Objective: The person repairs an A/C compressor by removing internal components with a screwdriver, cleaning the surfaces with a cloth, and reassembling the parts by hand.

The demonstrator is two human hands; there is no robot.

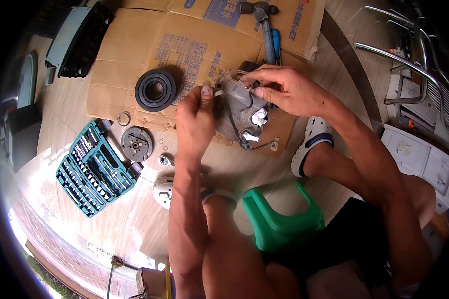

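A grey metal compressor body with white plugs and a thin cable stands on flattened cardboard in front of me. My left hand pinches its left side, thumb up against the housing. My right hand grips its top right edge, fingers curled over the casting. Both hands hold the part between them.
A black pulley ring and a round clutch disc lie to the left. An open teal socket set sits on the floor. A hammer lies at the cardboard's far edge. A green plastic stool is under me, a white clog on my foot.
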